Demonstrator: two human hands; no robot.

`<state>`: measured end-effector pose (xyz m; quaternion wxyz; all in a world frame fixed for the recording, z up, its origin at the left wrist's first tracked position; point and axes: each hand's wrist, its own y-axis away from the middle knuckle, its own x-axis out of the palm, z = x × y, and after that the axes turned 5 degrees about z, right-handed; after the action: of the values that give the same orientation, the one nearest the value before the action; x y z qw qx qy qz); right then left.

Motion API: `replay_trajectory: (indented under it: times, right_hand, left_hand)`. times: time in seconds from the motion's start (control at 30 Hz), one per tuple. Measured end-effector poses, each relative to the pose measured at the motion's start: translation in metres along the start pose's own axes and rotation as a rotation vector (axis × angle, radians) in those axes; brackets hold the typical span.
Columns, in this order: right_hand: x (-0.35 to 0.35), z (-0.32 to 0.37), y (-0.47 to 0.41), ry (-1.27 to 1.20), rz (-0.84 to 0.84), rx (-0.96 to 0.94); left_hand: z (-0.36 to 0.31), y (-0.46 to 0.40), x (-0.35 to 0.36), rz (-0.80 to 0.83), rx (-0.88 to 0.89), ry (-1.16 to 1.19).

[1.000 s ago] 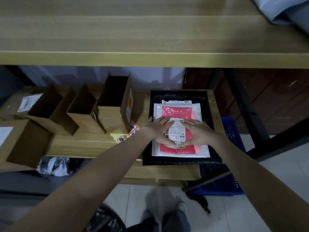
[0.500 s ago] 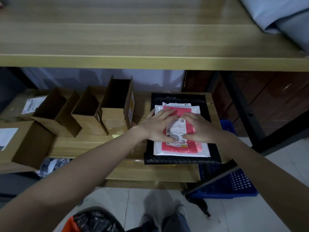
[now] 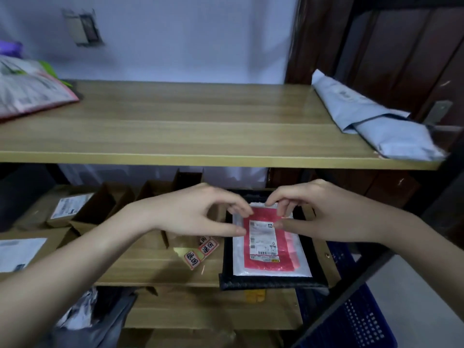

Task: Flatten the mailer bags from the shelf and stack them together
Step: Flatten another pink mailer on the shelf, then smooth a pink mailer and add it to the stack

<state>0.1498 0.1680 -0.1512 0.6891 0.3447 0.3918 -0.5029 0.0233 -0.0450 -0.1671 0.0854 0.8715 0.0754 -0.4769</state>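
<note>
both hands, left hand (image 3: 198,212) and right hand (image 3: 324,212), hovered loosely curled, grasping nothing, over the pink mailer bag (image 3: 270,243) on the black mailer (image 3: 272,281). open cardboard boxes (image 3: 98,209) stood left on that shelf (image 3: 150,270), contents hidden.

Premises: parcel storeroom. Evidence: wooden shelves (image 3: 200,126) holding labelled mailer bags (image 3: 371,116), open cardboard boxes (image 3: 100,209), blue plastic crate (image 3: 356,322) on the floor.

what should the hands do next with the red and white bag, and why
Probably reach up for the folded grey mailer on the upper shelf. The red and white mailer already lies flat on the black mailer, and both hands hover just above it, loosely curled.
</note>
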Motion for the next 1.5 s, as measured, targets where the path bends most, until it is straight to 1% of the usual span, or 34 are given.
replay_trajectory:
  times: [0.07,0.13,0.3,0.43,0.5,0.67,0.83,0.9,0.97,1.13,1.23,1.33,1.43,1.5]
  right_hand:
    - [-0.015,0.019,0.006,-0.022,-0.023,-0.023]
    - [-0.028,0.036,0.008,-0.046,-0.085,-0.064]
    - [-0.054,0.069,-0.012,-0.100,-0.278,-0.163]
    - [-0.067,0.087,-0.045,-0.065,-0.387,-0.274]
    - [-0.072,0.097,-0.064,-0.075,-0.409,-0.320]
    - [-0.076,0.128,-0.108,-0.026,-0.382,-0.415]
    - [-0.074,0.159,-0.150,-0.003,-0.333,-0.497]
    - [-0.073,0.171,-0.166,0.012,-0.322,-0.527]
    - [-0.072,0.180,-0.181,0.030,-0.311,-0.555]
    - [-0.067,0.195,-0.210,0.062,-0.293,-0.580]
    - [-0.063,0.196,-0.219,0.113,-0.277,-0.585]
    - [-0.061,0.191,-0.223,0.149,-0.262,-0.565]
    - [-0.064,0.183,-0.221,0.160,-0.281,-0.545]
    - [-0.068,0.175,-0.218,0.177,-0.298,-0.528]
  left_hand:
    - [-0.012,0.015,-0.016,-0.038,0.002,0.126]
    - [-0.020,0.031,-0.030,-0.101,0.000,0.208]
    - [-0.030,0.062,-0.061,-0.361,0.015,0.213]
    - [-0.030,0.087,-0.082,-0.580,-0.027,0.079]
    - [-0.024,0.102,-0.094,-0.663,-0.049,0.008]
    - [0.007,0.143,-0.117,-0.811,-0.205,-0.177]
    - [0.043,0.190,-0.132,-0.971,-0.437,-0.313]
    - [0.058,0.204,-0.134,-1.004,-0.539,-0.356]
    - [0.072,0.215,-0.134,-1.003,-0.628,-0.393]
    - [0.101,0.229,-0.135,-0.891,-0.745,-0.473]
    - [0.109,0.223,-0.136,-0.830,-0.842,-0.585]
    - [0.112,0.215,-0.138,-0.868,-0.816,-0.685]
    - [0.107,0.205,-0.136,-0.978,-0.764,-0.679]
    - [0.097,0.196,-0.132,-1.040,-0.692,-0.667]
